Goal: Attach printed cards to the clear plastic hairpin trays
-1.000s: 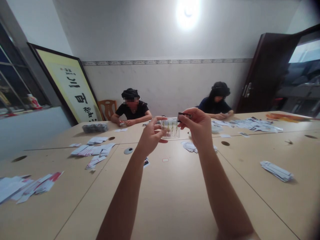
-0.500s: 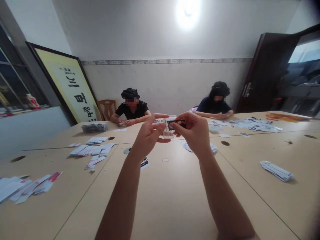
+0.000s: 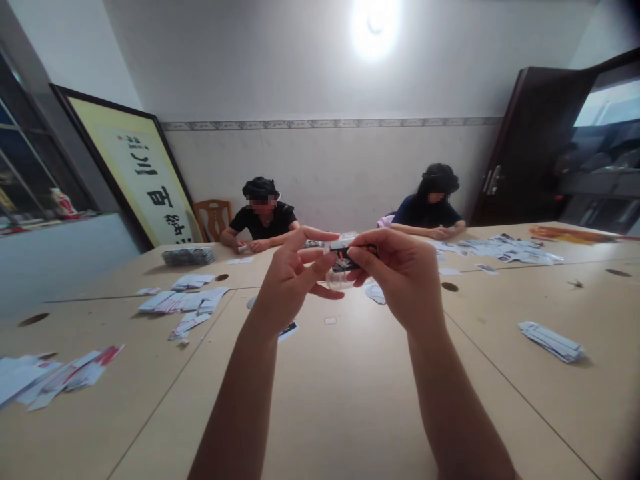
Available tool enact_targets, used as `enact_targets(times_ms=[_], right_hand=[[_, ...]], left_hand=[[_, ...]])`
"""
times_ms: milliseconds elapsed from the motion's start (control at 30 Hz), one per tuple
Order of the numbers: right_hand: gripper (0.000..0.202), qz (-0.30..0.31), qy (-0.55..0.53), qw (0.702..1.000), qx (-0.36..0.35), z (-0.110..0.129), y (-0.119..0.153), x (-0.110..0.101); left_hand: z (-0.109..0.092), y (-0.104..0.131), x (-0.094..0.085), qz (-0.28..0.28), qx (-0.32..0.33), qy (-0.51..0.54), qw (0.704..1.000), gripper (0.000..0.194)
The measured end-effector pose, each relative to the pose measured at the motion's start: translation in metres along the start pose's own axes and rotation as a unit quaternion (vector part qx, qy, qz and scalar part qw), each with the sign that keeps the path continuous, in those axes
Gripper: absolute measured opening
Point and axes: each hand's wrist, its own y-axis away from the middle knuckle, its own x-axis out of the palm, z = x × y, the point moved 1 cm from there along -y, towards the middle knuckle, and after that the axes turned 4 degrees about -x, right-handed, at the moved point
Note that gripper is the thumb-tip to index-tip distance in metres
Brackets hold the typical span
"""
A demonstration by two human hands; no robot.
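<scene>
Above the middle of the table, my left hand is closed around a small clear plastic case, gripping it by the edges between fingers and thumb. A small black printed card with red and white marks lies against the case. My right hand pinches that card at its right end, thumb on the near face. Part of the case is hidden behind the card and my right fingers. Below my left wrist, a dark picture card rests on the table, partly covered by my forearm.
On the table lie paper strips at left, a folded bundle at right and a paper pile farther back. A dark stack stands far left. Two people sit opposite, hands on small items.
The card has shifted slightly down and left against the clear case, showing more of its red and white print. My right hand has moved a little right and turned.
</scene>
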Motion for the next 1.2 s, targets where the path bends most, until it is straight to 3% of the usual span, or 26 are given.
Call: enact_targets(times_ms=[433, 867, 1200], right_hand=[[0.005, -0.057, 0.011, 0.998, -0.021, 0.010, 0.010, 0.006], [0.004, -0.069, 0.031, 0.997, -0.030, 0.014, 0.010, 0.007], [0.006, -0.063, 0.040, 0.996, -0.039, 0.015, 0.010, 0.007]], left_hand=[[-0.006, 0.009, 0.007, -0.006, 0.015, 0.033, 0.999, 0.028], [-0.004, 0.009, 0.009, 0.017, 0.031, 0.071, 0.997, 0.018], [-0.004, 0.008, 0.009, 0.014, 0.022, 0.075, 0.997, 0.020]])
